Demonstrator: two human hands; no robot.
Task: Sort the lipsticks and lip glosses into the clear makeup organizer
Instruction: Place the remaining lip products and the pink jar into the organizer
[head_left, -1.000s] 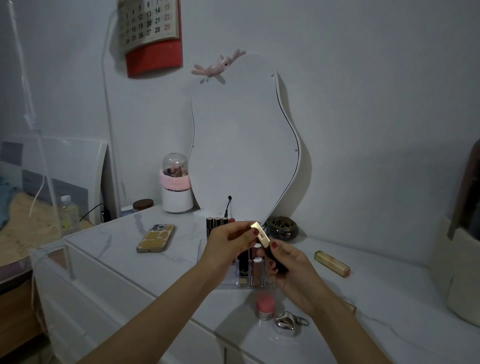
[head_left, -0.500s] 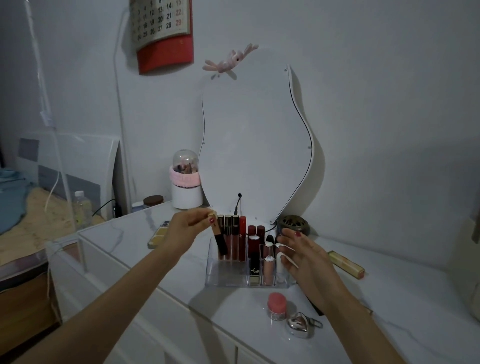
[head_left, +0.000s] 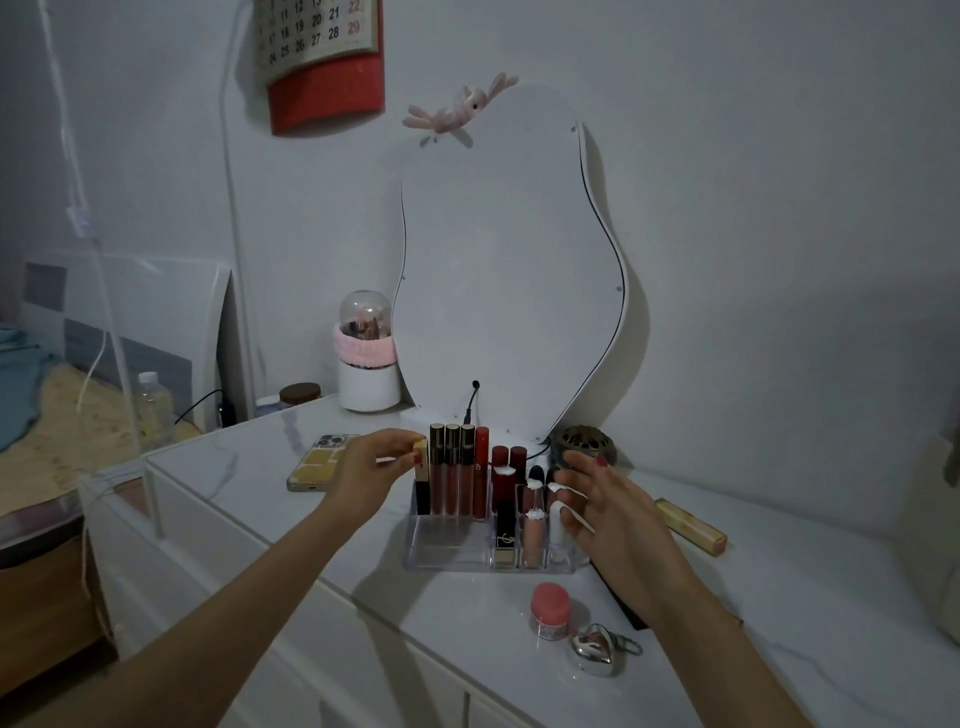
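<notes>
A clear makeup organizer (head_left: 447, 545) stands on the white marble top in front of the mirror. Its back row holds several tall lip glosses (head_left: 452, 470) and its right slots hold lipsticks (head_left: 505, 532). My left hand (head_left: 371, 470) pinches the gold top of a black and gold lipstick (head_left: 421, 475), which stands upright in the organizer's far left back slot. My right hand (head_left: 605, 512) hovers with spread fingers at the organizer's right end and holds nothing. A gold and pink lip gloss tube (head_left: 691, 527) lies on the top to the right.
A phone (head_left: 317, 465) lies left of the organizer. A pink-lidded jar (head_left: 549, 609) and a silver heart case (head_left: 596, 650) sit near the front edge. A brass bowl (head_left: 582, 444), a white brush holder (head_left: 366, 358) and the mirror (head_left: 509, 270) stand behind.
Both hands held the gold lipstick together a second ago. My left hand then carried it left and down into the organizer's left slot, while my right hand let go and spread its fingers.
</notes>
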